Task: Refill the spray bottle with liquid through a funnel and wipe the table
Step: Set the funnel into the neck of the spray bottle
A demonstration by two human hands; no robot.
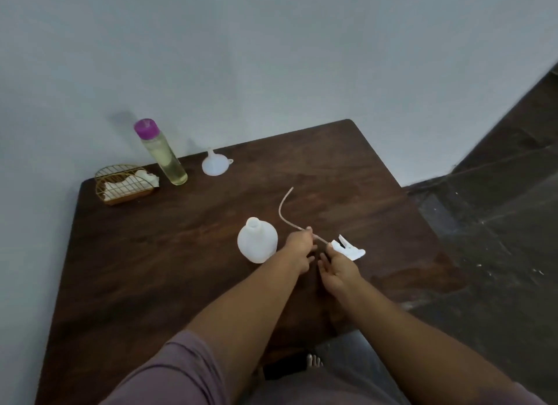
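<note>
We see the white spray bottle (257, 241) standing uncapped on the bench (151, 268). Just right of it, our left hand (299, 244) pinches the tube (285, 211), and our right hand's (338, 265) fingers grip the spray head (348, 249). Beyond the bottle stands the funnel (213, 163).

The squat translucent white plastic spray bottle (257, 241) stands upright near the middle of the dark wooden table (151, 268), neck open. Its white trigger spray head (348, 249) is off, just right of it, thin curved dip tube (285, 211) arcing toward the far edge. The small white plastic funnel (213, 163) sits mouth-down by the far edge, beside the tall clear purple-capped bottle of yellowish liquid (163, 152). White tissues in a gold wire holder (125, 182) occupy the far left corner.
</note>
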